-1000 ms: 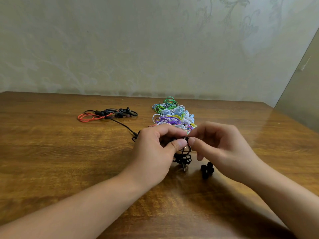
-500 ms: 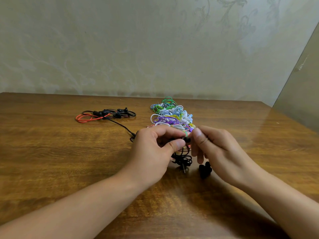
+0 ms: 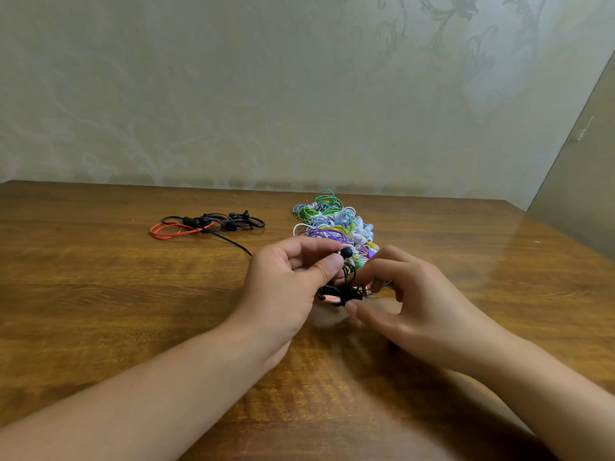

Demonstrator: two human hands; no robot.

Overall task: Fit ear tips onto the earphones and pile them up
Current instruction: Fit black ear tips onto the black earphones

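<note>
My left hand (image 3: 286,284) pinches a black earphone between thumb and forefinger, and a black ear tip (image 3: 346,251) sits on its end, sticking up past my thumb. The earphone's black cable (image 3: 336,294) hangs in a tangled bundle below that hand, and one strand trails left across the table. My right hand (image 3: 419,311) hovers just right of the bundle, fingers loosely curled, thumb and fingers apart, with nothing visibly pinched. The loose black ear tips seen before are hidden under this hand.
A heap of coloured earphones (image 3: 332,221) in green, white, blue and purple lies just behind my hands. A small pile of black and red earphones (image 3: 206,224) lies at the back left. The wooden table (image 3: 100,294) ends at a papered wall.
My right hand has let go of the ear tip and dropped down and right, toward the table. The fitted tip now shows in my left hand's pinch.
</note>
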